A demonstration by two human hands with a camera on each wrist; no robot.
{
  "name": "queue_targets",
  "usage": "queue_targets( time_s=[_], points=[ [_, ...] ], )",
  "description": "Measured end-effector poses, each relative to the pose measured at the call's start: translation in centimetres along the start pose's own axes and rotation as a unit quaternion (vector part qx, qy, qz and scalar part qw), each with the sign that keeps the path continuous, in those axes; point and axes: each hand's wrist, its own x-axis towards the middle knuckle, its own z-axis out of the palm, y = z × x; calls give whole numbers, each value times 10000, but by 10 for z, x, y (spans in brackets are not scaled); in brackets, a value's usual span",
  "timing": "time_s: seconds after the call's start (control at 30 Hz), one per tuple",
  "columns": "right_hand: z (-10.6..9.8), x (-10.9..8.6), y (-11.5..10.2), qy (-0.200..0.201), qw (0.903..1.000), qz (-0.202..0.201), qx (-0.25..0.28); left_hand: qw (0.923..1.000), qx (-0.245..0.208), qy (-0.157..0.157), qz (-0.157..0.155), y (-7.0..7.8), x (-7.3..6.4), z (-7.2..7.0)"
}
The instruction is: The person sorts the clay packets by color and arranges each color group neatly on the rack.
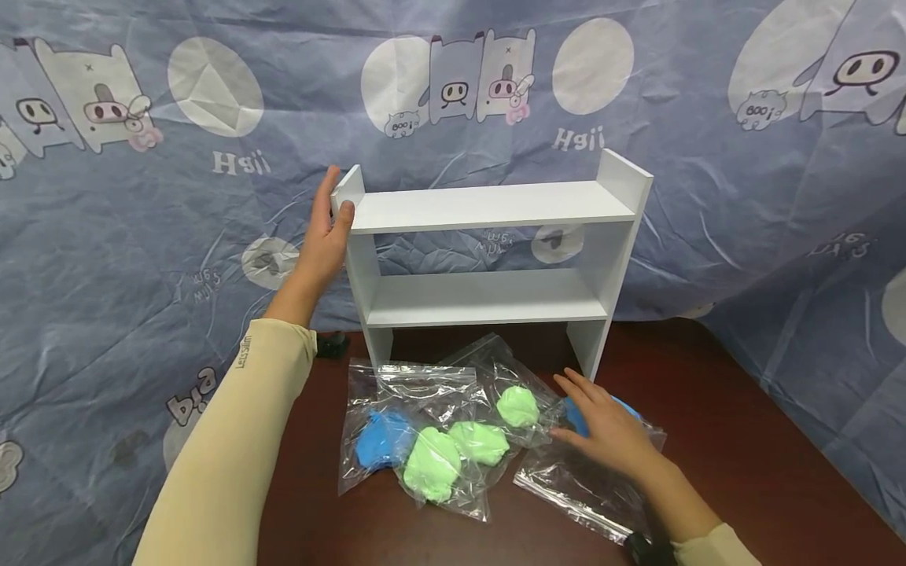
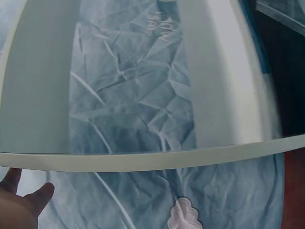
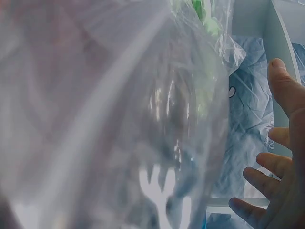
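Observation:
A white two-tier shelf [image 1: 488,297] stands upright at the back of the table. Beside its upper left side panel is my left hand [image 1: 324,250], fingers extended and thumb spread. In the left wrist view, its fingertips [image 2: 13,177] meet the panel's outer side, while the thumb stays apart. My right hand [image 1: 610,434] is spread over a clear zip bag [image 1: 594,491] with a blue lump [image 1: 626,406] inside, partly hidden by the hand. Whether the hand touches this bag is unclear. The right wrist view shows its fingers [image 3: 274,164] relaxed and holding nothing.
Left of my right hand, overlapping clear bags hold a blue lump [image 1: 383,440] and soft light-green lumps [image 1: 432,464]. They lie before the shelf on the dark red-brown table [image 1: 715,409]. Blue printed cloth [image 1: 453,149] hangs behind and along the sides.

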Motion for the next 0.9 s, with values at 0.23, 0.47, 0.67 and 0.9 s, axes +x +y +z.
queue_targets(
  time_s=[0.23,0.47,0.67,0.9],
  points=[
    [6,0,-2,-34,9998,-44,177,9984,-241,468,-227,-11,29,-3],
    [10,0,-2,-105,9994,73,318,9907,-802,797,-758,-11,42,1],
    [14,-2,-1,-144,9986,93,499,9844,-1219,1019,-751,-17,42,7],
    [15,-1,0,-80,9985,16,540,9836,-1379,1105,-350,-24,41,13]
  ],
)
